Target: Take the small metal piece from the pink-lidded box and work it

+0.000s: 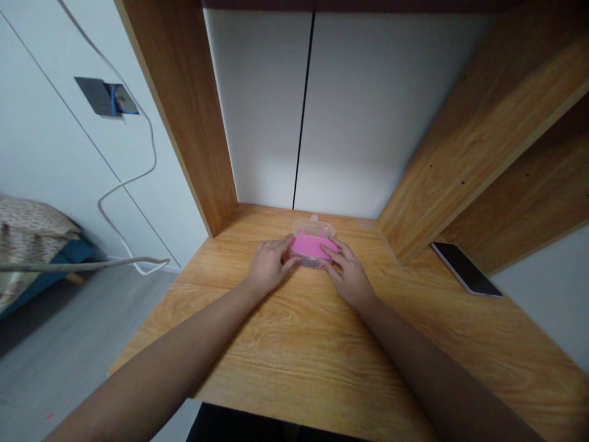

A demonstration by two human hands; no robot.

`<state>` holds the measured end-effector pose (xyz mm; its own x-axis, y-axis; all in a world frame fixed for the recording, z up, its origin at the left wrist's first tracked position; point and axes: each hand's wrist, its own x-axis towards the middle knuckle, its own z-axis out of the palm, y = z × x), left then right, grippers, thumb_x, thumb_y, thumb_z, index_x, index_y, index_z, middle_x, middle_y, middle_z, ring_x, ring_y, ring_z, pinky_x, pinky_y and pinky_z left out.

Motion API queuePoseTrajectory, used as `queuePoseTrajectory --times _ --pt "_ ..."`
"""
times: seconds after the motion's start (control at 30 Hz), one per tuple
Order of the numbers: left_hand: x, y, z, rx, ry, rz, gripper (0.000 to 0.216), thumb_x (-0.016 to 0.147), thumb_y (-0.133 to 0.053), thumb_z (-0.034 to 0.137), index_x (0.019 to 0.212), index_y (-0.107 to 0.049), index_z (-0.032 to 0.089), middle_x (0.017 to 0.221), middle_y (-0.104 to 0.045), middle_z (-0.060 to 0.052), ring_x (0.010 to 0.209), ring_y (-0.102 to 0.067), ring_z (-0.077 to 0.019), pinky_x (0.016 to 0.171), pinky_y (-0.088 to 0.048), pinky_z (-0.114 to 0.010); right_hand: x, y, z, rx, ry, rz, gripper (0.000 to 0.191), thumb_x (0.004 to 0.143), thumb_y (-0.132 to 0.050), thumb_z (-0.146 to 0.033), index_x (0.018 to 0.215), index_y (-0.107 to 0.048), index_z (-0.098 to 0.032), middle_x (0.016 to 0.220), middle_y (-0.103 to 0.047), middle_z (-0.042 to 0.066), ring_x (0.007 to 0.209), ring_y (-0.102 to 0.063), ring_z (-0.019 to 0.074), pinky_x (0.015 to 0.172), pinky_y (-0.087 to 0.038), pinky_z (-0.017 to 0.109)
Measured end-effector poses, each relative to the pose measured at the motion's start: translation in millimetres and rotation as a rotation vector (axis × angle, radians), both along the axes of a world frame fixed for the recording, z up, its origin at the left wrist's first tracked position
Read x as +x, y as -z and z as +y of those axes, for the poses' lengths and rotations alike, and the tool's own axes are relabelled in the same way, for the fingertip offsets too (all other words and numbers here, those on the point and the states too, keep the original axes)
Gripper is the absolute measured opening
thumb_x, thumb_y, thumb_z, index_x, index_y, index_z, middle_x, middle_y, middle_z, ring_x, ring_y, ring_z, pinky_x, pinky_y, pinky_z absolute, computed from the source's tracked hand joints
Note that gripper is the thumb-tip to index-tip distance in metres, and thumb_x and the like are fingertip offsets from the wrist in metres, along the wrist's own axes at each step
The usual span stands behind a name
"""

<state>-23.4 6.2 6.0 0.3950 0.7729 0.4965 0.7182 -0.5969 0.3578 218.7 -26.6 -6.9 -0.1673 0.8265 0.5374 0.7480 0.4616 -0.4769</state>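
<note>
A small clear plastic case (314, 264) rests on the wooden desk in front of me. Its transparent lid (313, 227) is flipped back toward the wall panel, with a small tab at the top. A bright pink oval piece (309, 245) fills the top of the case; what lies beneath it is hidden. My left hand (270, 263) grips the left end, thumb at the front and fingers behind. At the right end my right hand (347, 270) holds the case, thumb near the front edge and fingertips on the pink surface.
On the wooden desk (285, 344), a dark-screened phone (467, 270) lies to the right, under a slanting wooden board (488, 141). White panels (262, 110) close off the back. At left hang a white cable (154, 141) and an open wall socket (124, 98).
</note>
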Motion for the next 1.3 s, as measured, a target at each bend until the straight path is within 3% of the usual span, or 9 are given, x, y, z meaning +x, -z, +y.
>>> queuePoseTrajectory --times 0.17,0.33,0.5,0.67,0.9,1.07,1.17,1.3 --pt "-3 -2.7 1 -0.025 0.014 0.004 0.057 0.093 -0.062 0.049 0.14 -0.055 0.018 0.125 -0.072 -0.014 0.112 -0.067 -0.0288 0.1 -0.048 -0.044 0 -0.1 1 0.008 0.001 0.015 0.042 0.097 -0.057 -0.035 0.138 -0.062 -0.028 0.153 -0.049 0.009 0.138 -0.051 0.0275 0.118 -0.041 0.05" --pt "-24 -12.9 6 -0.055 0.146 0.075 0.085 0.08 -0.073 0.056 0.147 -0.043 0.014 0.141 -0.057 -0.019 0.128 -0.056 -0.0337 0.11 -0.042 -0.047 0 -3.3 2 0.02 -0.014 0.01 0.04 0.097 -0.057 -0.032 0.137 -0.063 -0.028 0.151 -0.051 0.009 0.138 -0.05 0.0266 0.118 -0.041 0.048" --pt "-47 -17.6 13 -0.141 0.212 0.147 0.047 0.078 -0.073 0.04 0.118 -0.064 0.018 0.111 -0.066 -0.012 0.104 -0.063 -0.0281 0.095 -0.05 -0.041 0 -4.3 1 0.011 0.014 0.012 0.038 0.096 -0.059 -0.032 0.133 -0.067 -0.025 0.15 -0.053 0.011 0.134 -0.054 0.0275 0.116 -0.044 0.049" --pt "-46 -13.4 17 -0.168 0.242 0.127 0.022 0.086 -0.065 0.033 0.102 -0.071 0.02 0.096 -0.066 -0.008 0.094 -0.062 -0.0235 0.088 -0.049 -0.036 1 -3.1 2 0.038 0.009 0.033 0.04 0.095 -0.062 -0.034 0.134 -0.066 -0.026 0.149 -0.052 0.01 0.134 -0.054 0.0271 0.116 -0.043 0.048" --pt "-38 -4.3 16 -0.187 0.251 0.043 0.011 0.09 -0.061 0.024 0.086 -0.07 0.02 0.091 -0.068 -0.005 0.092 -0.062 -0.0202 0.088 -0.047 -0.034 0 -11.2 -5 0.141 0.061 0.042 0.04 0.093 -0.064 -0.033 0.131 -0.067 -0.025 0.142 -0.054 0.014 0.129 -0.056 0.0303 0.107 -0.05 0.051" --pt "-33 -10.1 7 -0.183 0.264 -0.028 0.011 0.092 -0.061 0.026 0.086 -0.069 0.02 0.095 -0.069 -0.006 0.095 -0.062 -0.0215 0.09 -0.046 -0.036 -2 -24.3 -19 0.298 0.069 0.025 0.03 0.092 -0.061 -0.026 0.121 -0.071 -0.03 0.132 -0.061 0.012 0.123 -0.059 0.03 0.099 -0.052 0.05" --pt "-23 -17.4 -6 -0.214 0.299 -0.124 0.014 0.094 -0.059 0.027 0.091 -0.071 0.02 0.096 -0.071 -0.006 0.093 -0.064 -0.0197 0.088 -0.048 -0.034 -5 -30.8 -29 0.338 -0.003 -0.05 0.023 0.091 -0.064 -0.022 0.109 -0.074 -0.031 0.109 -0.072 0.007 0.105 -0.066 0.0256 0.09 -0.053 0.045" --pt "-2 -21.0 -29 -0.417 0.34 -0.424 0.013 0.09 -0.067 0.029 0.09 -0.076 0.019 0.089 -0.076 -0.006 0.083 -0.069 -0.0181 0.08 -0.053 -0.031 -11 -32.4 -36 0.284 -0.144 -0.146 0.013 0.089 -0.07 -0.03 0.101 -0.075 -0.03 0.092 -0.078 0.002 0.093 -0.067 0.0228 0.083 -0.051 0.041"
